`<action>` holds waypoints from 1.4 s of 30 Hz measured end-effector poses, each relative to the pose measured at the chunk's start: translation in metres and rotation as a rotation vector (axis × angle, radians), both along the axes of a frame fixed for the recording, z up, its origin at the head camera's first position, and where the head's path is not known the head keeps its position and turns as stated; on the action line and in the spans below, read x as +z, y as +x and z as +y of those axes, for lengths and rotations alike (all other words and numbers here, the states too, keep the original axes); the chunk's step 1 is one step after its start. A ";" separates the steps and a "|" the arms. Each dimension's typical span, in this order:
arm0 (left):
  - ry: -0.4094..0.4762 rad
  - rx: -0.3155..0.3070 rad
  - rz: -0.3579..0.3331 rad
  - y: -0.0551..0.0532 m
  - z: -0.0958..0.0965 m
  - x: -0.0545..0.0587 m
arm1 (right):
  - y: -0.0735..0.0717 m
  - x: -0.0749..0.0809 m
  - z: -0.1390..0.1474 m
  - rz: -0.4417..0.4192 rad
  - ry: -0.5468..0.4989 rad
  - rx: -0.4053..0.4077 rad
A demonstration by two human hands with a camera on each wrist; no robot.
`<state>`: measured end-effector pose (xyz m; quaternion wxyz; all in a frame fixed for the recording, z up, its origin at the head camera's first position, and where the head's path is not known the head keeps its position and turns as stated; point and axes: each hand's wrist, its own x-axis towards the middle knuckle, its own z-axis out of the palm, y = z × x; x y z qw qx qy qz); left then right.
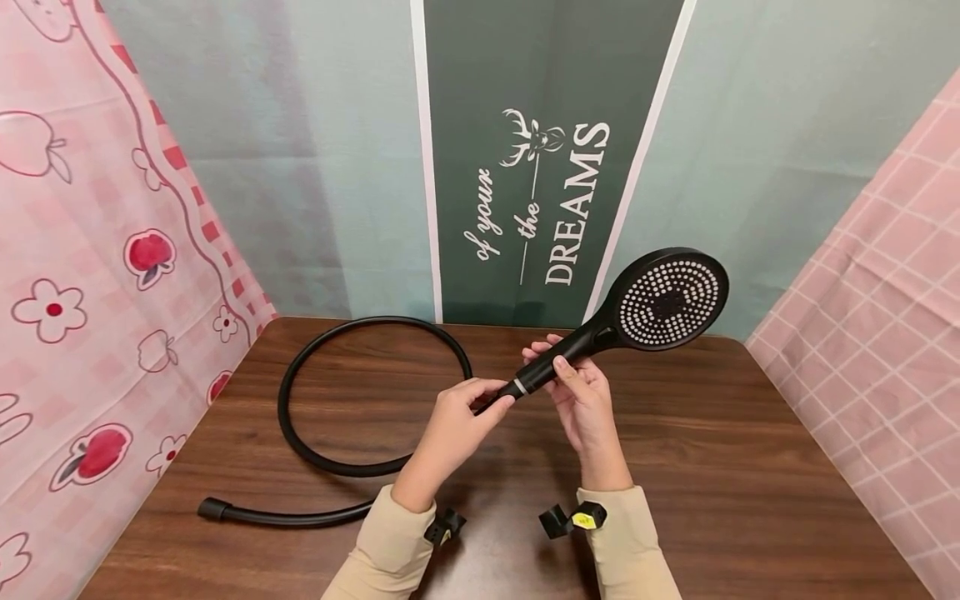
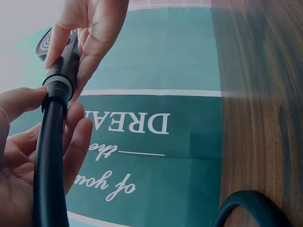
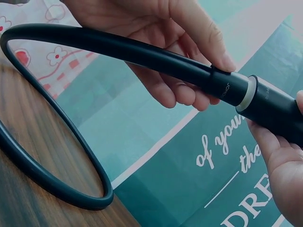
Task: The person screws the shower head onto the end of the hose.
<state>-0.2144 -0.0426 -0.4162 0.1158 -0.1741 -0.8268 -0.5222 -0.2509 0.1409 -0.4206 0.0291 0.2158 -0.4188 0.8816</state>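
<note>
A black shower head (image 1: 667, 302) with a round face of pale nozzles is raised above the table, tilted up to the right. My right hand (image 1: 583, 398) grips its handle (image 1: 558, 357), thumb on top. At the handle's lower end my left hand (image 1: 459, 425) pinches the end fitting of a black shower hose (image 3: 222, 85) between thumb and fingers. A light ring (image 3: 246, 97) shows at the joint between fitting and handle, which are in line. From the left hand the hose loops over the table, and its other end fitting (image 1: 213, 508) lies at the left.
The brown wooden table (image 1: 712, 467) is under both hands. A green cloth with white lettering (image 1: 555, 50) hangs behind it. Pink patterned cloths (image 1: 67, 250) stand along the left and right sides. Hose coils (image 1: 285, 392) take up the table's left part.
</note>
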 end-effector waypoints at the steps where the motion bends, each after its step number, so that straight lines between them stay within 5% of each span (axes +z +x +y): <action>1: 0.002 0.001 -0.001 0.000 0.000 0.000 | 0.000 0.000 0.000 0.000 0.003 -0.001; 11: 0.010 0.008 0.016 -0.001 0.001 0.001 | -0.002 0.002 -0.001 -0.001 0.021 -0.010; 25: 0.046 -0.005 -0.045 0.001 -0.002 0.002 | -0.001 0.001 -0.001 -0.009 0.036 -0.007; 42: -0.014 -0.010 -0.020 0.001 -0.001 0.001 | 0.002 -0.002 -0.001 -0.003 0.043 -0.008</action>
